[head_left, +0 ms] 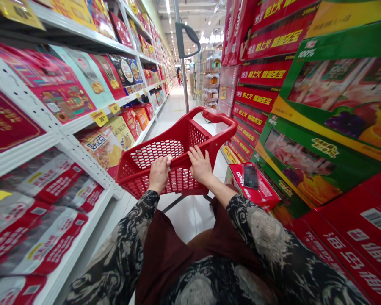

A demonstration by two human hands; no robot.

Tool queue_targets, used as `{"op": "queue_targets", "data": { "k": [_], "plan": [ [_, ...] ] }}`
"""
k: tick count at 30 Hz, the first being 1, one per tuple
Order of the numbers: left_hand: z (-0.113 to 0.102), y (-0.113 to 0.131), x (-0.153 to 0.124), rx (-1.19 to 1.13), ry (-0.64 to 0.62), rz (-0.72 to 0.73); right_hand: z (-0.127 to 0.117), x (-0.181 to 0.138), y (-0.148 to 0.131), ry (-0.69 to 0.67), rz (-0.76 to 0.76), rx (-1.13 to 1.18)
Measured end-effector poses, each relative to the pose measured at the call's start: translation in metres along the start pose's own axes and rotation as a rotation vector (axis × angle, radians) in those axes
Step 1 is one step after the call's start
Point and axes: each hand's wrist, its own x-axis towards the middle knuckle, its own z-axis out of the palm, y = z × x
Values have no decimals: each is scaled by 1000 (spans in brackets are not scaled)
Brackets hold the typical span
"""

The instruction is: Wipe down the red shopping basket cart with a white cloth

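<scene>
A white wad [169,159] was clasped in the left hand [159,173]; the cart [181,173] was touched by the spread right hand [202,166].

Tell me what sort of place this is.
Probably a supermarket: long white shelves with yellow price tags, stacked red cardboard cartons, and a red plastic shopping cart with perforated sides.

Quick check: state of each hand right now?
Left hand: closed at the red cart rim, small white wad in its fingers.
Right hand: open, resting on the same rim.
</scene>
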Motion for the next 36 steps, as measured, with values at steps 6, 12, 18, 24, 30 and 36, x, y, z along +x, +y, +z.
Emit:
{"op": "queue_targets", "data": {
  "k": [6, 12, 18, 24, 30, 36],
  "plan": [
    [16, 42, 25, -79, -12, 50, 6, 0, -7, 1, -32, 4],
    [3, 15, 10, 37, -44, 6, 6, 1, -7, -17, -50, -2],
    [-6, -6, -2, 86, -16, -73, 3, 2, -14, -50, -58, 13],
    [5, 24, 14, 33, -10, -53, 3, 1, -13, -55, -71, -2],
    [-6, -1, 1, 95, -35, -64, 3, 1, -4, -64, -93, -6],
    [-8, -13, -3, 131, -38, -119, 2, 8, 6, -76, -99, -13]
  ]
}}
